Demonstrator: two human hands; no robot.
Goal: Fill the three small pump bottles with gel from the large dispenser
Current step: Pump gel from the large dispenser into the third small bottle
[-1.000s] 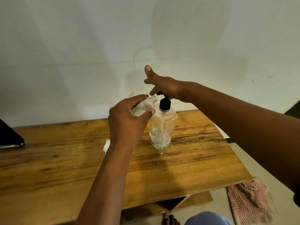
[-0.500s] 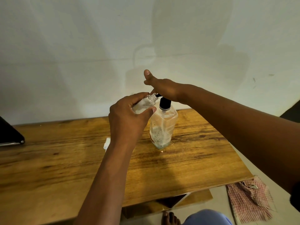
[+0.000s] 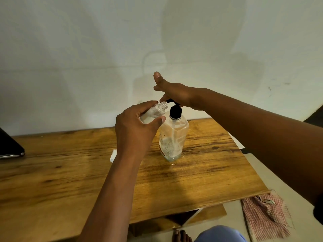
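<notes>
The large clear dispenser (image 3: 173,137) with a black pump stands upright on the wooden table (image 3: 52,172), gel only in its lower part. My right hand (image 3: 174,92) lies on top of the pump head with straight fingers, thumb pointing up. My left hand (image 3: 134,130) grips a small clear bottle (image 3: 156,111), uncapped and tilted, its open neck right at the black spout. A small white object (image 3: 113,155) shows on the table behind my left wrist, mostly hidden. No other small bottles are in sight.
A dark flat device (image 3: 8,145) lies at the table's left edge. A checked red cloth (image 3: 265,217) lies on the floor at the right, beyond the table's edge. A white wall stands close behind the table. A bare foot (image 3: 181,235) and a blue-clad knee show below.
My right hand pressed the pump head down half a second ago and has come back up now. The small bottle stays at the spout in my left hand.
</notes>
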